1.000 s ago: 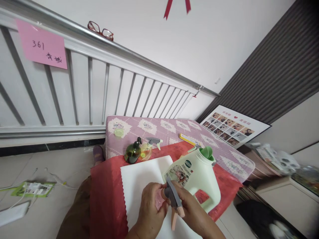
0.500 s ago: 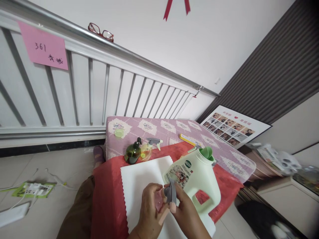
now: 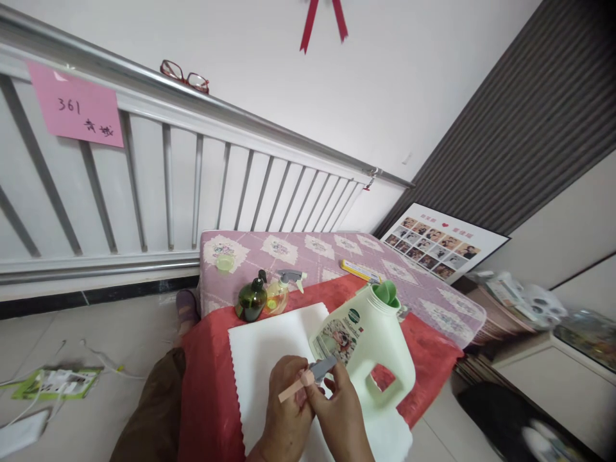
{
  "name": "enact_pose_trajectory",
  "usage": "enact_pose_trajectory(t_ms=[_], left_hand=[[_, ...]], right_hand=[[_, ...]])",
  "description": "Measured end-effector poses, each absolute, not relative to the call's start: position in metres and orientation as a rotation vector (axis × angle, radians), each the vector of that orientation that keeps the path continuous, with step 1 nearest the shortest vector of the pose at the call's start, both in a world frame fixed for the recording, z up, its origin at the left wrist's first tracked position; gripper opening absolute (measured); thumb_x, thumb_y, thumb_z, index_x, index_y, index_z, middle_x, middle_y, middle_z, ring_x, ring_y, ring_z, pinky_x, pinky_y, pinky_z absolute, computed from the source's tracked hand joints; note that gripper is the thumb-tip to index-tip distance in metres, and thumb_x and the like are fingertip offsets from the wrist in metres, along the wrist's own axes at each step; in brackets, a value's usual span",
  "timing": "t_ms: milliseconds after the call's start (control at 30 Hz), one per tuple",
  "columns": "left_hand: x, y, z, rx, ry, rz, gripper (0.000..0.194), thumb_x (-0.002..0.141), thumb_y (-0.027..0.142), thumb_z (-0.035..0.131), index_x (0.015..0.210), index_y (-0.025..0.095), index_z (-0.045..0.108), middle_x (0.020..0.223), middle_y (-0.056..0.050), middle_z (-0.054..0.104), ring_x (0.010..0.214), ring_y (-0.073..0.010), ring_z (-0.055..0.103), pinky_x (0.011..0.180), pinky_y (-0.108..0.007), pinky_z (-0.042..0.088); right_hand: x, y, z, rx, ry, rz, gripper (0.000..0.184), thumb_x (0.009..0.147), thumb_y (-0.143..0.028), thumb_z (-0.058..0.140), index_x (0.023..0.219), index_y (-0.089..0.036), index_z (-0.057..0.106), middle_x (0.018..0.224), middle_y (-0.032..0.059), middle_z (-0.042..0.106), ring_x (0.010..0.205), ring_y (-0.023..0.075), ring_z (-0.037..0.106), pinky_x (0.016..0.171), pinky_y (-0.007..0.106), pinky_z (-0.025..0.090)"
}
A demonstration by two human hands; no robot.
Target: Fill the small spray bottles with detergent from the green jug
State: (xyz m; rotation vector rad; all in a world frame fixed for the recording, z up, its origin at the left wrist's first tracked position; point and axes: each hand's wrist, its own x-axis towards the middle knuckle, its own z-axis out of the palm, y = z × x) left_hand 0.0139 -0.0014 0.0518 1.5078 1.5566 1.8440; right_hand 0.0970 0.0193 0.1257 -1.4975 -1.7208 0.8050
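Over the white mat, both hands are closed on a small spray bottle. My left hand wraps round its body, which is mostly hidden by the fingers. The grey and pink trigger head is pinched between the fingers and thumb of my right hand. Just beyond my hands stands a large pale green jug with a handle and a green cup-like piece in its mouth. A dark green pump bottle and a clear spray bottle with yellowish contents stand behind the mat.
Red cloth and a purple patterned cover lie over the table. On it are a yellow box and a pale green lid-like disc. A white railing runs behind. Cables and a power strip lie on the floor at left.
The trigger head has turned in my right hand, so its pink part now points left instead of toward me. My left hand stays round the bottle. The camera view has shifted slightly.
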Motion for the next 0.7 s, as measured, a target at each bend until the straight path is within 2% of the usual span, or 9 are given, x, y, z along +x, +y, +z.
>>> enact_pose_trajectory(t_ms=[100, 233, 333, 433, 533, 600, 700], left_hand=[[0.015, -0.001, 0.056, 1.481, 1.541, 1.821, 0.013, 0.089, 0.017, 0.053, 0.099, 0.022, 0.059, 0.099, -0.006, 0.067, 0.095, -0.0199, 0.066, 0.075, -0.036, 0.060], [0.013, -0.001, 0.063, 1.468, 1.576, 1.768, 0.009, 0.087, 0.018, 0.055, 0.092, 0.021, 0.062, 0.095, -0.006, 0.068, 0.090, -0.0205, 0.065, 0.078, -0.039, 0.058], [0.013, -0.002, 0.064, 1.490, 1.571, 1.713, 0.014, 0.090, 0.018, 0.049, 0.091, 0.022, 0.062, 0.094, -0.005, 0.067, 0.089, -0.0198, 0.064, 0.080, -0.039, 0.057], [0.014, -0.003, 0.057, 1.521, 1.582, 1.693, 0.022, 0.093, 0.022, 0.046, 0.110, 0.023, 0.060, 0.105, -0.008, 0.067, 0.100, -0.0211, 0.064, 0.087, -0.040, 0.058], [0.015, -0.003, 0.047, 1.546, 1.673, 1.680, 0.034, 0.093, 0.024, 0.045, 0.126, 0.022, 0.052, 0.122, -0.012, 0.064, 0.116, -0.0238, 0.061, 0.097, -0.046, 0.056], [0.015, -0.004, 0.043, 1.555, 1.710, 1.646, 0.029, 0.094, 0.026, 0.044, 0.121, 0.022, 0.054, 0.120, -0.013, 0.065, 0.116, -0.0251, 0.061, 0.099, -0.049, 0.055], [0.015, -0.005, 0.041, 1.558, 1.727, 1.642, 0.024, 0.094, 0.028, 0.043, 0.113, 0.022, 0.056, 0.110, -0.012, 0.066, 0.113, -0.0265, 0.062, 0.095, -0.051, 0.056]], right_hand=[[0.096, 0.019, 0.122, -1.500, -1.674, 0.815, 0.029, 0.073, -0.045, 0.064, 0.090, -0.021, 0.060, 0.087, 0.0067, 0.070, 0.079, 0.0254, 0.068, 0.074, 0.040, 0.057], [0.096, 0.020, 0.119, -1.513, -1.661, 0.763, 0.027, 0.070, -0.042, 0.068, 0.086, -0.022, 0.061, 0.084, 0.0062, 0.073, 0.081, 0.0266, 0.068, 0.083, 0.045, 0.055], [0.100, 0.021, 0.114, -1.455, -1.625, 0.886, 0.031, 0.069, -0.042, 0.070, 0.091, -0.021, 0.063, 0.089, 0.0068, 0.075, 0.087, 0.0281, 0.070, 0.089, 0.047, 0.055], [0.106, 0.020, 0.108, -1.339, -1.535, 1.098, 0.046, 0.071, -0.046, 0.072, 0.109, -0.022, 0.063, 0.111, 0.0106, 0.075, 0.105, 0.0304, 0.070, 0.098, 0.050, 0.052], [0.111, 0.018, 0.106, -1.254, -1.488, 1.233, 0.052, 0.075, -0.049, 0.071, 0.119, -0.023, 0.064, 0.132, 0.0128, 0.068, 0.126, 0.0307, 0.060, 0.109, 0.051, 0.045], [0.112, 0.017, 0.107, -1.243, -1.526, 1.243, 0.042, 0.078, -0.050, 0.069, 0.109, -0.023, 0.070, 0.121, 0.0122, 0.073, 0.118, 0.0307, 0.065, 0.105, 0.050, 0.049], [0.109, 0.017, 0.108, -1.254, -1.570, 1.202, 0.034, 0.080, -0.050, 0.066, 0.095, -0.021, 0.075, 0.096, 0.0110, 0.079, 0.090, 0.0292, 0.071, 0.088, 0.049, 0.057]])
